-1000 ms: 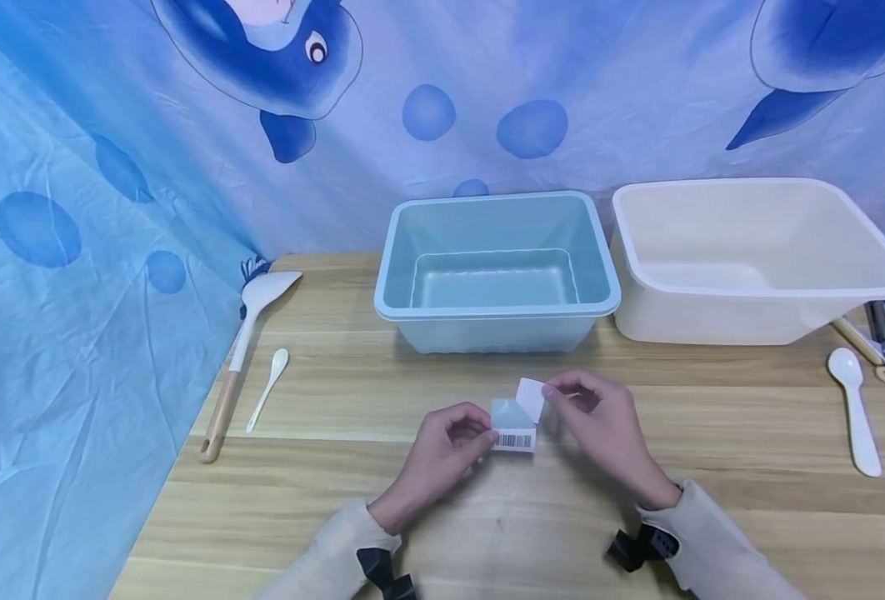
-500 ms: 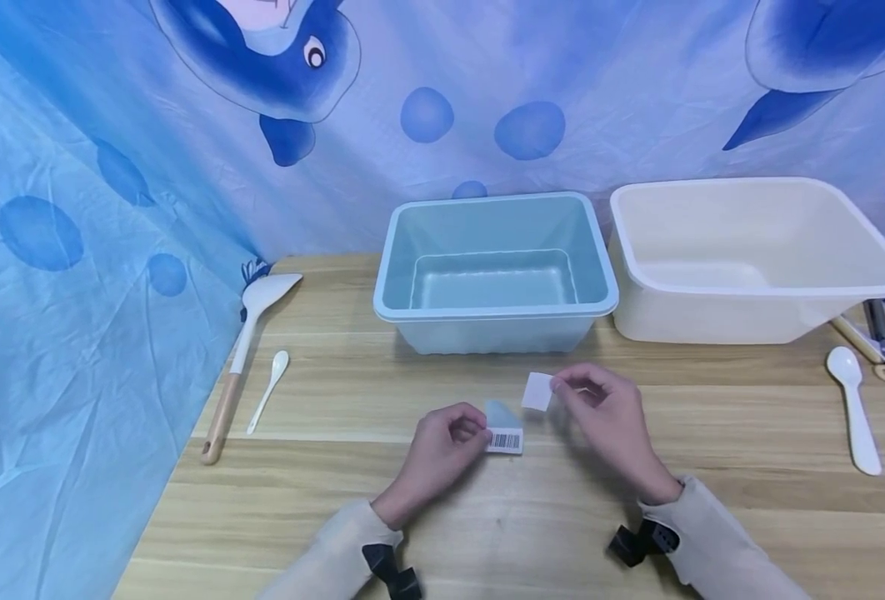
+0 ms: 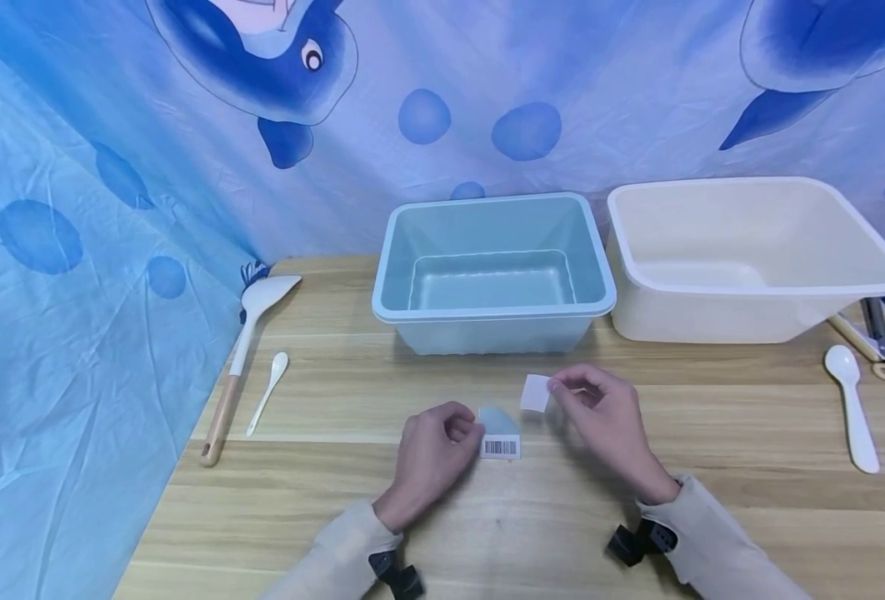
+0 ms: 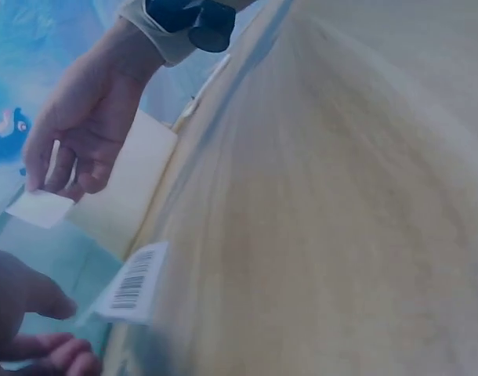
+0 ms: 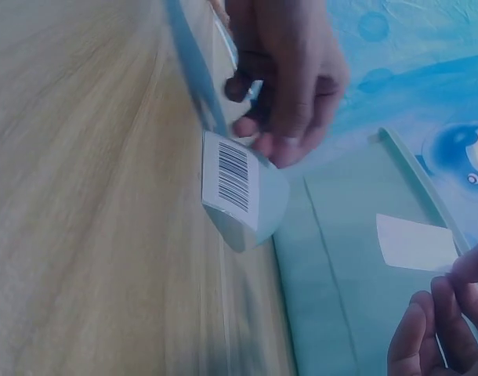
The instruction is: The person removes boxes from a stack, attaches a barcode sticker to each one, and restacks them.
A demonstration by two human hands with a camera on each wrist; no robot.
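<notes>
My right hand (image 3: 600, 417) pinches a small white square of paper (image 3: 535, 393) by its right edge between thumb and fingertips, above the table just in front of the blue bin. To the left, a small piece of clear film with a white barcode strip (image 3: 500, 447) is right at my left fingertips. My left hand (image 3: 435, 454) has its fingers bent loosely. In the left wrist view, a gap shows between the left thumb (image 4: 55, 301) and fingers, with the barcode piece (image 4: 137, 283) just beyond them. In the right wrist view the barcode piece (image 5: 233, 178) looks slightly curled.
Behind the hands stand a light blue bin (image 3: 495, 315) and a white bin (image 3: 772, 292). At left lie a wooden-handled white spatula (image 3: 236, 358) and a small white spoon (image 3: 268, 392). A larger white spoon (image 3: 851, 408) lies at right, near several tools (image 3: 866, 333).
The white square has come away from the barcode piece, and my right hand has drawn it slightly away. My left hand has shifted left, its thumb now off the barcode piece, which also moved left.
</notes>
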